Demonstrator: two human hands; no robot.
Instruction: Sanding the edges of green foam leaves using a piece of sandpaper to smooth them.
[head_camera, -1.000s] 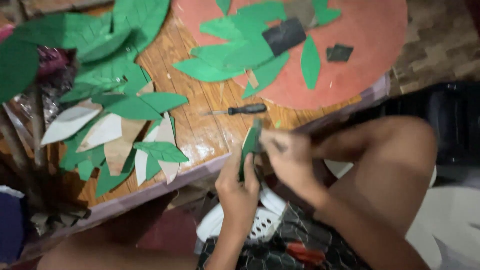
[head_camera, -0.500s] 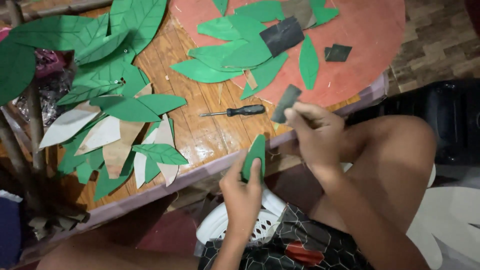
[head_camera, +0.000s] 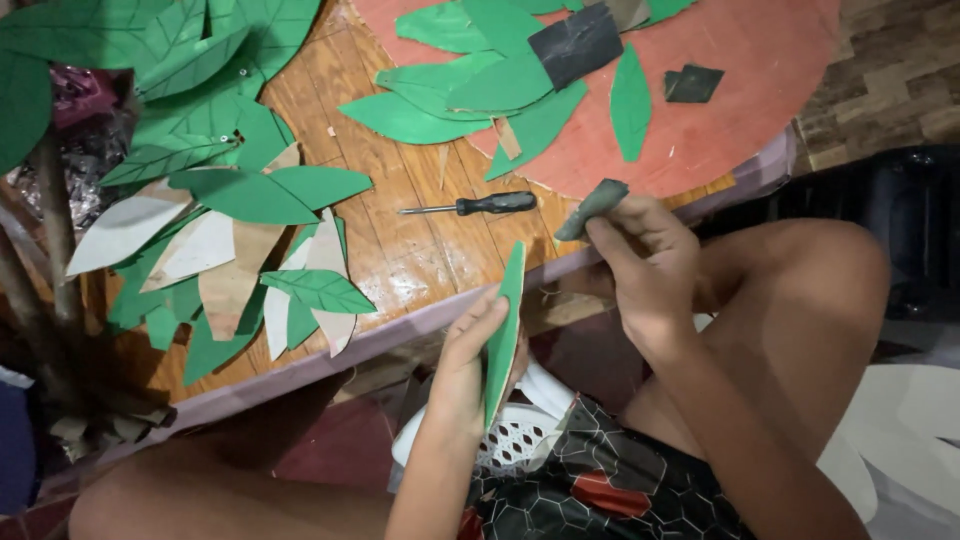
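The right hand (head_camera: 650, 265), having separated from the green leaf cutout (head_camera: 503, 335), is now pinching folded sandpaper (head_camera: 592, 208) at 1 o'clock, while the left hand (head_camera: 470, 365) is gripping the leaf edge-up.

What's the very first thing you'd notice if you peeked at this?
Probably the left hand at the middle, holding a green leaf cutout on edge, and the right hand just beside it pinching a small folded dark piece. Next come the heaps of green paper leaves spread over the wooden table, with a black-handled screwdriver lying between them.
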